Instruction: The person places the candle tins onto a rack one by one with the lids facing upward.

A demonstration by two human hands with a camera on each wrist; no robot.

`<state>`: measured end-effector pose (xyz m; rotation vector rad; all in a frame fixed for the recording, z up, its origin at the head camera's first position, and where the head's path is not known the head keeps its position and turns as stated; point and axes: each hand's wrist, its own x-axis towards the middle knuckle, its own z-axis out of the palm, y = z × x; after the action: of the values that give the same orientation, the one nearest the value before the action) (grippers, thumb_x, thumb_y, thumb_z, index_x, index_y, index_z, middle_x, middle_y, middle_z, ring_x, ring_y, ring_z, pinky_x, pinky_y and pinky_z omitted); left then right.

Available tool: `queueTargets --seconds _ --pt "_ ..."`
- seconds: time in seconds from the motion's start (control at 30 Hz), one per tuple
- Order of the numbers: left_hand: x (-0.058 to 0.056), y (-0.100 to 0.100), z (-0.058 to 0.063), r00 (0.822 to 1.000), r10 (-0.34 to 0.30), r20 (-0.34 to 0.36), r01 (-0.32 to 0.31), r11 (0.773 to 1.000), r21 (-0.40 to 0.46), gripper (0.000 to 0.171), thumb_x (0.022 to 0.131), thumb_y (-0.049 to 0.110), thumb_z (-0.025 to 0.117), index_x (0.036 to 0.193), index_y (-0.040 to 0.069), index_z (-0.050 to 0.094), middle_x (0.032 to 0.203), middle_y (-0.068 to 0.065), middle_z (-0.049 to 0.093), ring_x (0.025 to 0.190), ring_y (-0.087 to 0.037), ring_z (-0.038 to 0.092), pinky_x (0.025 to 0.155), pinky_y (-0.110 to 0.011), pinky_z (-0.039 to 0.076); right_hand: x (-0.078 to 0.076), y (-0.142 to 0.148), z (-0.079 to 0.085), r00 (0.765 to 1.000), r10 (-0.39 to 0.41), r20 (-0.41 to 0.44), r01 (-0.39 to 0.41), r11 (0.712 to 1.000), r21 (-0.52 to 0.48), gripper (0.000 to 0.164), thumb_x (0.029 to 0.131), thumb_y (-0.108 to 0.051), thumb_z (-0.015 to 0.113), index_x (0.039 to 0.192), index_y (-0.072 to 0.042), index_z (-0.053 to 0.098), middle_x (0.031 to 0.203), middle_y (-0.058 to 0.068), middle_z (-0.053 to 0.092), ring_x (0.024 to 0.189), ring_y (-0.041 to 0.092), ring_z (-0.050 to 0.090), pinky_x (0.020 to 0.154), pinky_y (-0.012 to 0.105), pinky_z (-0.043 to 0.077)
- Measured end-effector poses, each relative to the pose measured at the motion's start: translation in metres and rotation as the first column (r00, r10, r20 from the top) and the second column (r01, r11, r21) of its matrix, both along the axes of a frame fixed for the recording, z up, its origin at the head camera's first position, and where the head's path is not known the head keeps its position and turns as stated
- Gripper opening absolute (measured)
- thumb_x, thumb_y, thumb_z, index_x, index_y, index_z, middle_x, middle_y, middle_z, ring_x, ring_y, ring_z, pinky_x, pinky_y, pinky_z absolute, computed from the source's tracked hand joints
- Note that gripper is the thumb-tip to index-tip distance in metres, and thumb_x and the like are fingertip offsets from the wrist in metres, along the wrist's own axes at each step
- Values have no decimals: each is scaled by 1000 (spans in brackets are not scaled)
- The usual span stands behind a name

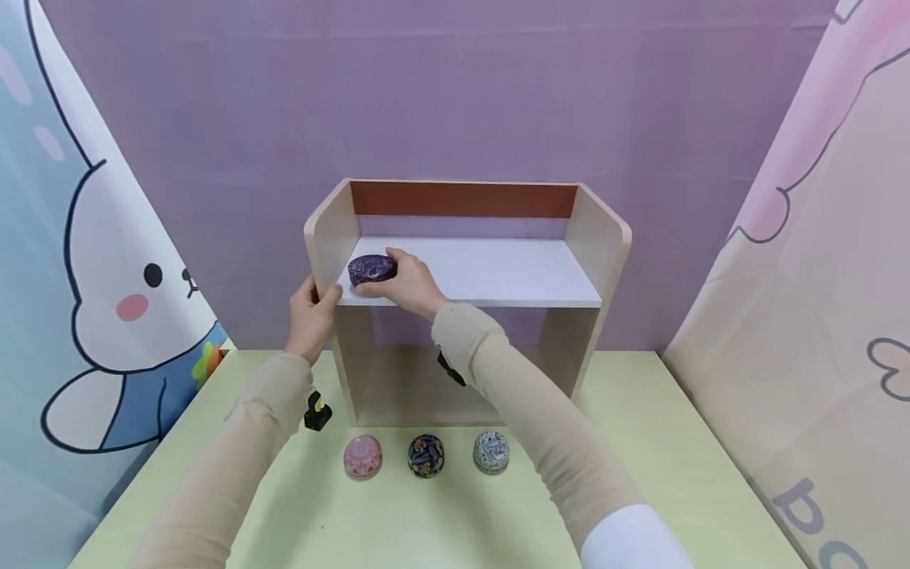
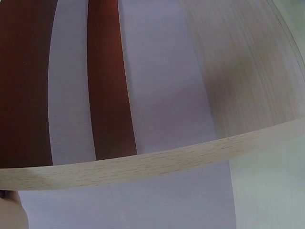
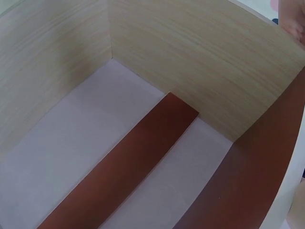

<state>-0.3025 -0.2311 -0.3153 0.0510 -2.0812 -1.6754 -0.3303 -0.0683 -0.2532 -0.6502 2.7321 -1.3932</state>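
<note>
A small wooden shelf unit [image 1: 329, 237] with a white upper board [image 1: 490, 273] stands on the table. My right hand [image 1: 408, 283] holds a dark purple patterned round tin [image 1: 371, 269] at the left end of that board, thumb at the front and fingers behind. With my left hand [image 1: 311, 320] I grip the front edge of the left side panel, thumb near the board's front corner. Only a bit of the left hand [image 2: 12, 214] appears in the left wrist view, beside the panel edge. The right wrist view looks into the lower compartment, and the tin is hidden there.
On the table [image 1: 398, 521] before the unit, a pink tin [image 1: 362, 457], a navy floral tin [image 1: 426, 456] and a grey-white tin [image 1: 491, 452] stand in a row. Purple cloth [image 1: 462, 95] hangs behind, with printed curtains at both sides. A reddish-brown strip [image 3: 138, 157] crosses the unit's back.
</note>
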Motion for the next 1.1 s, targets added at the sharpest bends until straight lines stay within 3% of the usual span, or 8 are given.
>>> queueTargets --seconds 0.23,0.53,0.83,1.1 --pt "0 1 -1 1000 22 -12 -22 1000 1 40 91 21 47 128 6 48 124 -17 52 101 -17 47 91 -30 39 -1 2 1 1000 19 -8 -19 1000 -16 88 73 -37 75 143 -10 30 144 7 37 130 20 37 106 33 31" --pt "0 2 1 1000 18 -7 -18 1000 2 43 91 21 46 131 6 45 128 -16 50 106 -19 46 97 -35 38 -4 15 4 992 79 101 -65 989 -135 83 76 -25 74 143 -8 28 143 8 39 128 20 41 104 30 34" --pt "1 2 0 1000 15 14 -15 1000 23 42 91 21 46 132 8 45 131 -15 48 115 -23 44 102 -40 35 8 41 6 988 41 146 -6 972 -236 57 86 -23 62 137 -8 39 134 9 48 122 20 47 99 34 40" --pt "0 2 2 999 8 40 -8 1000 8 46 92 24 45 135 10 41 136 -12 44 121 -25 42 104 -43 33 25 66 5 992 27 127 16 946 -324 43 90 -19 56 129 -5 48 123 8 56 111 19 55 94 32 44"
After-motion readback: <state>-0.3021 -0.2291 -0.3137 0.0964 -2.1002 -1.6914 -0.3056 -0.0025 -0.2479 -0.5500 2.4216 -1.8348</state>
